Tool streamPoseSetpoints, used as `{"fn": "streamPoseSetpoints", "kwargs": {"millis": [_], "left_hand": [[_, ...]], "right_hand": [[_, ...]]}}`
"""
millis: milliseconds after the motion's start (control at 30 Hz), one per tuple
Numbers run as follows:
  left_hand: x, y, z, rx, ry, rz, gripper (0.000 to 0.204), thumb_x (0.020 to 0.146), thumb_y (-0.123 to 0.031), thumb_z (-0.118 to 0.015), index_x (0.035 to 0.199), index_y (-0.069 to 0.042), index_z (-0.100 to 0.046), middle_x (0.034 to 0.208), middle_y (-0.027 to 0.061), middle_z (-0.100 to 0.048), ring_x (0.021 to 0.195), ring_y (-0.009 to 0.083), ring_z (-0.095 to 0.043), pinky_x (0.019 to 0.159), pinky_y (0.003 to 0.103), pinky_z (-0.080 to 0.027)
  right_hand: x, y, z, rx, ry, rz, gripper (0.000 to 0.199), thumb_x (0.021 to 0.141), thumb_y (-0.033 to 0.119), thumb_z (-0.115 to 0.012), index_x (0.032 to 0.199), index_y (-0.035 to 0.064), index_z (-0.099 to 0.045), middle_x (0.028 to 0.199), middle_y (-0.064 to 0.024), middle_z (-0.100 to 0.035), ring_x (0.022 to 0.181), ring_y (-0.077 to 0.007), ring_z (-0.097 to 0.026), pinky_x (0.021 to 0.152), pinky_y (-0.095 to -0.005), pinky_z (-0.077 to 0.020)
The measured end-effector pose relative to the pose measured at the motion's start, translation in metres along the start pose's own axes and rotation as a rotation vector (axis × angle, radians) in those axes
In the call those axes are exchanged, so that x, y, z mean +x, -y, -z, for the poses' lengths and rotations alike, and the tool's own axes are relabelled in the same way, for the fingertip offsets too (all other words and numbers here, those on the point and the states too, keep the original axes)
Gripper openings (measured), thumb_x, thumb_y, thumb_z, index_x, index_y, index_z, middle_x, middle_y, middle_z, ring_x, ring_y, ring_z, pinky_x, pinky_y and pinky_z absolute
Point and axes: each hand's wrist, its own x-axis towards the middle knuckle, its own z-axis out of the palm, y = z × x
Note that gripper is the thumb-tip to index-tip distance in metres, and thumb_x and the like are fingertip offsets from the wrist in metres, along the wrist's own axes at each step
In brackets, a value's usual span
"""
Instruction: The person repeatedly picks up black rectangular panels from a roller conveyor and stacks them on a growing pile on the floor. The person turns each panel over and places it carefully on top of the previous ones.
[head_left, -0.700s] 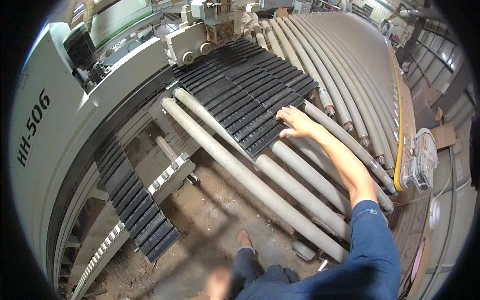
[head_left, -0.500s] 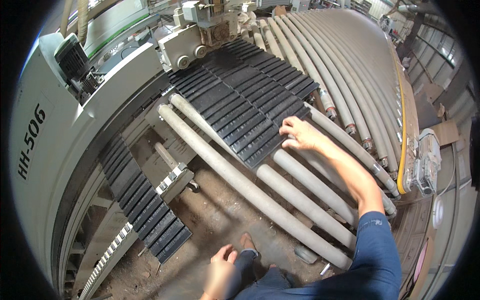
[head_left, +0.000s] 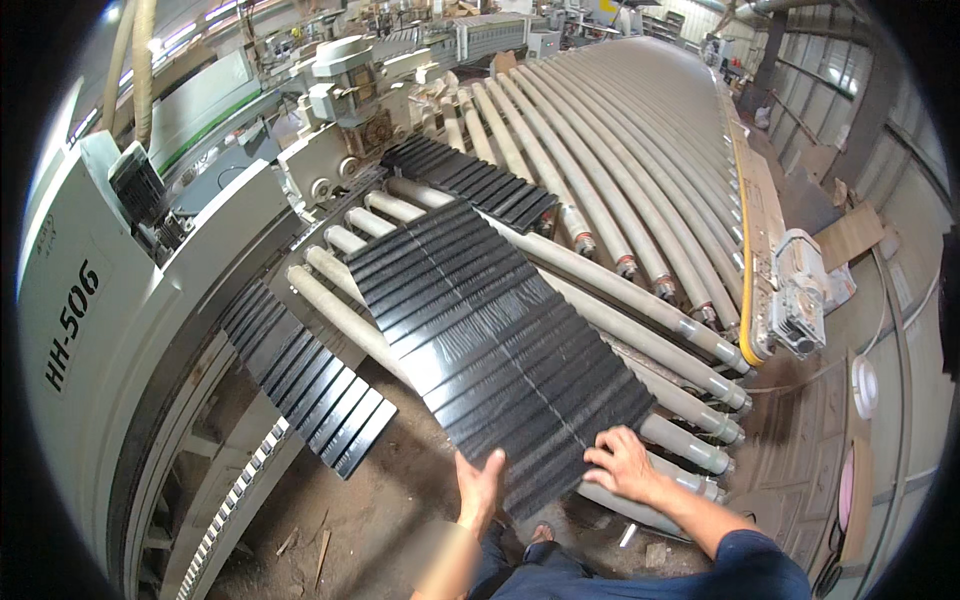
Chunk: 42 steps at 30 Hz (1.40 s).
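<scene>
From my remote seat, left to right: a curved white metal machine housing [head_left: 115, 280], then a narrow black ribbed strip [head_left: 312, 382] beside it. My left hand [head_left: 480, 487] is at the long edge of a wide black ribbed rectangular panel [head_left: 490, 340], by its near corner; I cannot tell whether it grips. The panel lies over long grey cylindrical rollers [head_left: 640, 293], which probably bear its far end. My right hand [head_left: 622, 465], apart from the left, is curled onto the near edge, likely for steadiness. Labels: large dark lettering on the housing; none legible on the panel.
</scene>
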Motion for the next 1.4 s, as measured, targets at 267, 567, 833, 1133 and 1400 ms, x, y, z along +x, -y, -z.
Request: {"fn": "streamPoseSetpoints", "kwargs": {"millis": [267,567,833,1133,1400], "left_hand": [[-0.098,0.033,0.005,-0.057,0.216,0.176,0.060,0.083,-0.003,-0.071,0.135,0.001,-0.041,0.124,0.0173,-0.058,0.111,0.0280,-0.058,0.098,0.041,-0.046],[-0.083,-0.024,-0.017,0.186,0.536,0.144,0.052,0.081,-0.006,-0.072,0.128,0.004,-0.052,0.118,0.0136,-0.064,0.105,0.0219,-0.060,0.094,0.037,-0.049],[-0.057,-0.106,-0.102,0.677,0.620,-0.156,0.041,0.077,-0.012,-0.064,0.113,0.006,-0.058,0.099,0.0175,-0.068,0.090,0.0237,-0.065,0.083,0.034,-0.052],[-0.141,-0.060,-0.217,1.307,0.346,-0.837,0.023,0.075,-0.006,-0.060,0.094,0.005,-0.052,0.076,0.0280,-0.064,0.065,0.0451,-0.065,0.063,0.051,-0.054],[-0.187,0.043,-0.258,1.537,0.449,-1.012,0.052,0.092,-0.022,-0.052,0.129,0.015,-0.045,0.130,0.0358,-0.050,0.126,0.0486,-0.048,0.105,0.053,-0.039]], "right_hand": [[-0.137,0.075,0.026,0.018,0.046,-0.253,0.042,0.067,0.017,-0.077,0.106,0.0130,-0.062,0.106,-0.0116,-0.048,0.103,-0.0333,-0.047,0.093,-0.0470,-0.0409],[-0.206,0.119,-0.002,0.135,-0.136,-0.194,0.045,0.074,0.000,-0.061,0.117,0.0109,-0.064,0.105,-0.0077,-0.057,0.100,-0.0279,-0.054,0.088,-0.0397,-0.0446],[-0.154,0.091,-0.025,0.152,-0.438,-0.133,0.046,0.076,0.003,-0.071,0.120,-0.0016,-0.059,0.101,-0.0145,-0.064,0.092,-0.0300,-0.062,0.084,-0.0374,-0.0511],[-0.154,0.047,-0.008,1.366,-0.769,-0.623,0.057,0.102,0.040,-0.051,0.138,-0.0035,-0.046,0.131,-0.0139,-0.057,0.119,-0.0213,-0.055,0.104,-0.0328,-0.0411],[-0.189,0.009,0.017,0.820,-0.877,-0.784,0.064,0.104,0.046,-0.035,0.142,-0.0047,-0.041,0.150,-0.0197,-0.040,0.141,-0.0291,-0.034,0.117,-0.0393,-0.0246]]}}
